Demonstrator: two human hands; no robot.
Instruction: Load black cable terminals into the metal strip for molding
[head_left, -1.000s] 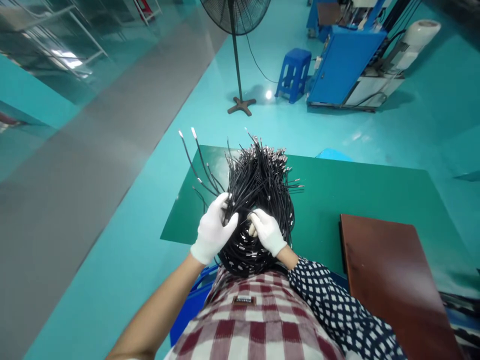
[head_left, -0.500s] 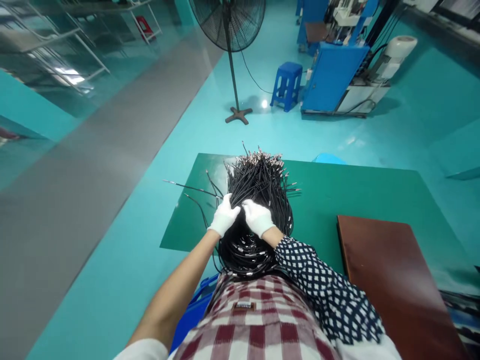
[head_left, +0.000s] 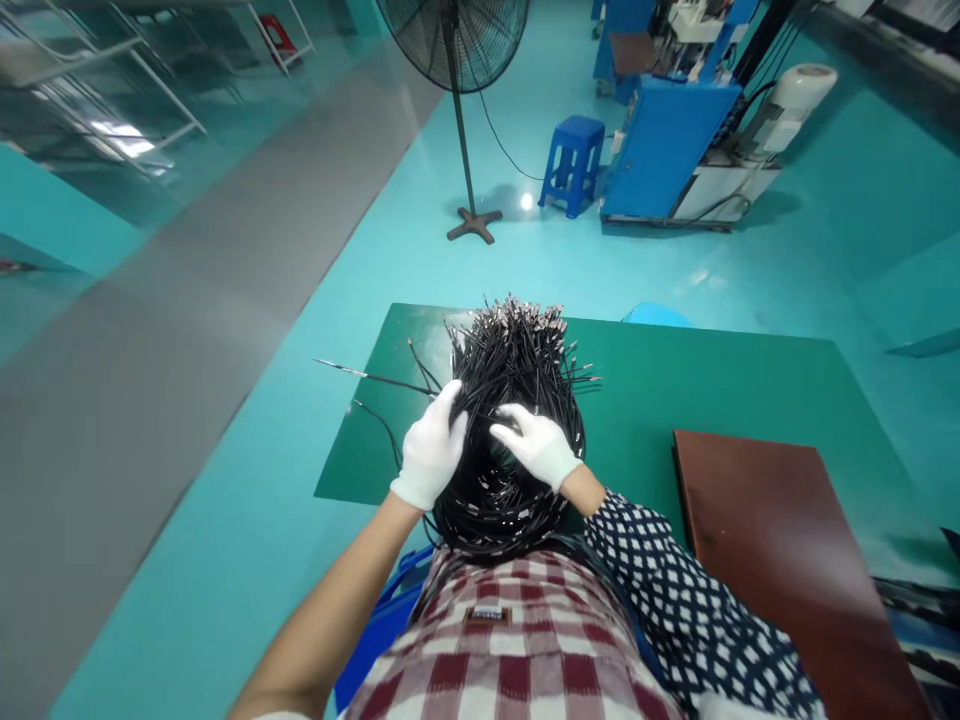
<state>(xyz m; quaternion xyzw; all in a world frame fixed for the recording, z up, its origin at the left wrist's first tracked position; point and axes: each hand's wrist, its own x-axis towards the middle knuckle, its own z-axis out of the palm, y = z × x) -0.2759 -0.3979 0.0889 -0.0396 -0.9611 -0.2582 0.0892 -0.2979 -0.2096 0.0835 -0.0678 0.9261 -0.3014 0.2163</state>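
Note:
A thick bundle of black cables (head_left: 517,380) with silver metal tips lies on the left part of a green table (head_left: 720,390), reaching from my body to the far edge. My left hand (head_left: 431,450), in a white glove, rests on the bundle's left side with its fingers among the cables. My right hand (head_left: 536,440), also gloved, lies on top of the bundle with a cable under its fingers. A few loose cables (head_left: 367,378) stick out to the left over the table edge.
A brown board (head_left: 780,540) lies on the table's right side. A blue bin (head_left: 375,640) stands below the table at my left. Beyond the table are a standing fan (head_left: 457,120), a blue stool (head_left: 574,160) and a blue machine (head_left: 667,150).
The raised loose cables on the left have dropped flat toward the table. Both hands moved forward on the bundle, then came back a little and spread apart.

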